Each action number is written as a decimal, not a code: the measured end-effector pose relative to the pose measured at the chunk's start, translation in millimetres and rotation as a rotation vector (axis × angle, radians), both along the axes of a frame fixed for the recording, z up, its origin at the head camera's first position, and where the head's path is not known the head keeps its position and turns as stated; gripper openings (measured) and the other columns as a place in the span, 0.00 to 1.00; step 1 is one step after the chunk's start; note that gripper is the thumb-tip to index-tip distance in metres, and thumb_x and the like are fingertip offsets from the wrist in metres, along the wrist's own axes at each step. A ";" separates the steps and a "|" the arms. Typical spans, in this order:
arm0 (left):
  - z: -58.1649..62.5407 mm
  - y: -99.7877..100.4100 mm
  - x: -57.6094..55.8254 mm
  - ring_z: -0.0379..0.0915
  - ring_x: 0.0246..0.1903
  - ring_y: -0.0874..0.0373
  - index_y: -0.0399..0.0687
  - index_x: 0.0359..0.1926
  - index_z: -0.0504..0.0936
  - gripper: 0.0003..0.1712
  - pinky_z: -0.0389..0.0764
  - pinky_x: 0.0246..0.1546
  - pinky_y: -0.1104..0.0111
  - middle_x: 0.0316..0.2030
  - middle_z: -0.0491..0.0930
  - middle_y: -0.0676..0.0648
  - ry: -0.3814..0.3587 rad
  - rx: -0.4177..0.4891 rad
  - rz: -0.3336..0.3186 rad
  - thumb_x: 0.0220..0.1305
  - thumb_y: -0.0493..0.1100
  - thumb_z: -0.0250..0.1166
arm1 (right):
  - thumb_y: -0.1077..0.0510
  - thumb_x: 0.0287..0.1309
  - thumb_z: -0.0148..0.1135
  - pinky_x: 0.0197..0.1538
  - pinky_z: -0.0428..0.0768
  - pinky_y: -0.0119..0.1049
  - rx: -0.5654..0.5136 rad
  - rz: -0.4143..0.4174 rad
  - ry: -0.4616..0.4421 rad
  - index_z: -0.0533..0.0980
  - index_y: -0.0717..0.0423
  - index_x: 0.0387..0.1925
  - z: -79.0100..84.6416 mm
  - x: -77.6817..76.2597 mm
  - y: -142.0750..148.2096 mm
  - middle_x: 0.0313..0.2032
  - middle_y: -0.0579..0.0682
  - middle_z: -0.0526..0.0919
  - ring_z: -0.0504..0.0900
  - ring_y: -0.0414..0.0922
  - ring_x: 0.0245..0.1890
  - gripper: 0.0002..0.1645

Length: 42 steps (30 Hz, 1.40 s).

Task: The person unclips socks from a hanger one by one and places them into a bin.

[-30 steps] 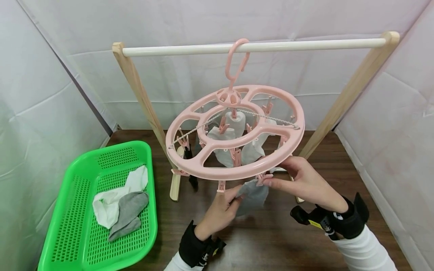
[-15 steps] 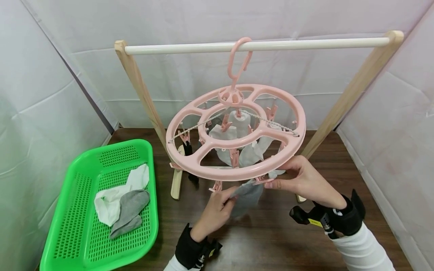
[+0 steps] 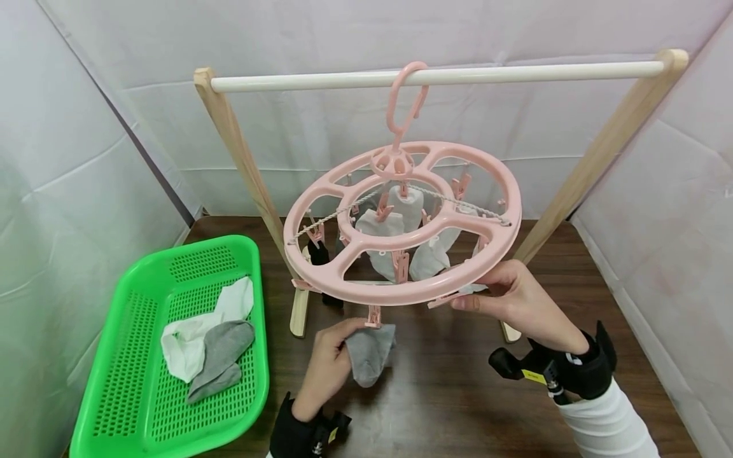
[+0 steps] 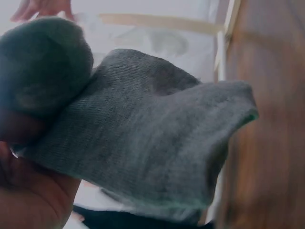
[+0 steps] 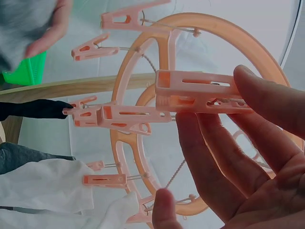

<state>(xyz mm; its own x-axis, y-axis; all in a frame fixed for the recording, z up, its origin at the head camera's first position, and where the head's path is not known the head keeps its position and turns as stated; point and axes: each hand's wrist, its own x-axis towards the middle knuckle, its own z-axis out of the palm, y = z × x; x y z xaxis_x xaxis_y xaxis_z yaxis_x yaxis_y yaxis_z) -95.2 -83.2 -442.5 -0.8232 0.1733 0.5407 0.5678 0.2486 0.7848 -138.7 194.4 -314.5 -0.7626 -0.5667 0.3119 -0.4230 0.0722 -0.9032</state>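
Observation:
My left hand (image 3: 329, 366) grips a small grey sock (image 3: 369, 356) below the front rim of the pink round clip hanger (image 3: 395, 294). The sock overlaps the front clothespin (image 3: 373, 316) in the head view. In the left wrist view the sock (image 4: 143, 129) fills the middle, its open cuff pointing right. My right hand (image 3: 518, 305) pinches another clothespin (image 5: 200, 90) at the front right of the rim, thumb on one side and fingers on the other. Nothing sits in that clothespin's tip in the right wrist view.
White socks (image 3: 389, 226) and a black item (image 3: 318, 253) hang from other clips. The hanger's hook (image 3: 408, 95) loops over a white rod (image 3: 515, 75) on wooden legs (image 3: 235, 146). A green basket (image 3: 260, 331) at the left holds white (image 3: 186, 350) and grey (image 3: 226, 343) cloth pieces.
The grey sock has come away from the clothespin at my right hand. My left hand has carried it left, beside the neighbouring clothespin. My right hand stays on its clothespin.

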 end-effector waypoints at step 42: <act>62.3 -158.3 32.2 0.43 0.05 0.67 0.40 0.45 0.86 0.20 0.50 0.08 0.72 0.15 0.72 0.45 -0.017 -0.296 0.834 0.61 0.23 0.52 | 0.73 0.57 0.63 0.39 0.79 0.30 -0.015 0.014 0.015 0.82 0.62 0.47 -12.2 -2.2 10.6 0.43 0.55 0.85 0.82 0.41 0.42 0.15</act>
<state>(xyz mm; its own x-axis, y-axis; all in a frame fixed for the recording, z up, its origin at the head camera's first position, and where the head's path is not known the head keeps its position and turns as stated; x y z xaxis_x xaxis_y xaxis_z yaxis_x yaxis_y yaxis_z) -63.0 -241.5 -380.2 -0.7517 -0.3559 0.5553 0.0999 0.7707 0.6293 -140.9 204.9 -326.7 -0.7499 -0.5724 0.3316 -0.4373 0.0527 -0.8978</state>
